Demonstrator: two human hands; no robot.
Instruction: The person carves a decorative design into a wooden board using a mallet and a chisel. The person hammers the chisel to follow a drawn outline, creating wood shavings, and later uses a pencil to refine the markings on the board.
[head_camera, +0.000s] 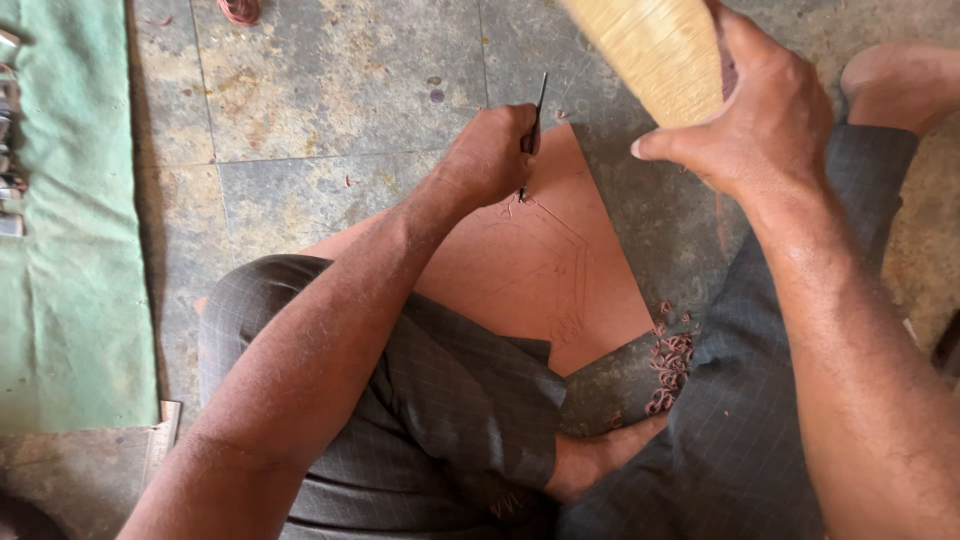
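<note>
My left hand (490, 155) grips a thin dark metal chisel (532, 140) upright, its tip resting on the top corner of a reddish-brown flat board (530, 270) lying on the stone floor. Faint carved lines show on the board below the tip. My right hand (765, 110) holds a pale wooden mallet (655, 55) raised above and to the right of the chisel. My crossed legs in dark grey checked trousers (420, 400) cover the board's near edge.
Curled reddish shavings (672, 365) lie on the floor (330, 90) by my right knee. A green cloth (70, 250) with small metal tools (8, 150) at its edge covers the left side. A ruler (160, 440) lies at lower left. My bare foot (895, 80) shows at top right.
</note>
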